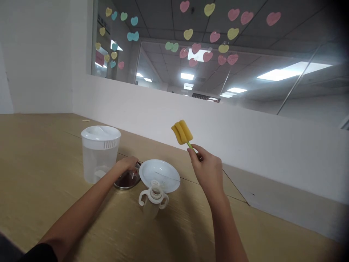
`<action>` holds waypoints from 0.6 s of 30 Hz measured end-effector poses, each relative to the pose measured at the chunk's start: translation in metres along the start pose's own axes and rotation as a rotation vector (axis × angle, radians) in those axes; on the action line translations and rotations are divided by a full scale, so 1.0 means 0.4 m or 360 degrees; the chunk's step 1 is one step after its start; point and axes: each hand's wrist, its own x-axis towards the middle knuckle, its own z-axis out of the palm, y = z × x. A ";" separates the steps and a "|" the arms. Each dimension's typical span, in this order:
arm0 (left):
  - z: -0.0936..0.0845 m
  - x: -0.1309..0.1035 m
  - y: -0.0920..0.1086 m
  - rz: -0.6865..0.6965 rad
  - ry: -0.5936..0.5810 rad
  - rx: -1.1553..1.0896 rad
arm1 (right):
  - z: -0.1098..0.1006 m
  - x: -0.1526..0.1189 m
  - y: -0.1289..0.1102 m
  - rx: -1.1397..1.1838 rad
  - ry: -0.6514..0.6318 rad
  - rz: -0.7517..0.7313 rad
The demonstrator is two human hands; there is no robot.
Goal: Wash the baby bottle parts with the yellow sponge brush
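My right hand (205, 163) is closed on the green handle of a yellow sponge brush (182, 132), held up above the table with the sponge end raised. At the rim of a round lid with a dark, see-through middle (127, 180), my left hand (129, 164) reaches down; its fingertips are partly hidden, so its grip is unclear. Right of that hand lies a white bowl (169, 174). A clear bottle with two white handles (151, 207) stands open in front of the bowl.
A translucent pitcher with a white lid (100, 156) stands left of my left hand on the wooden table (40, 156). Behind the table rises a white wall (141, 109) with a window above it, dotted with heart-shaped paper notes (209, 9).
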 end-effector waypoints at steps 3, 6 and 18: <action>-0.018 -0.017 0.007 -0.0023 -0.0002 0.0091 | 0.001 -0.001 0.000 0.0000 0.0007 -0.0005; -0.061 -0.051 0.029 0.0001 0.0093 0.0178 | 0.000 -0.001 0.000 0.0021 0.0013 0.0002; 0.025 -0.054 0.245 0.0958 0.0113 -0.0117 | -0.006 -0.001 -0.001 0.0041 0.0020 -0.0026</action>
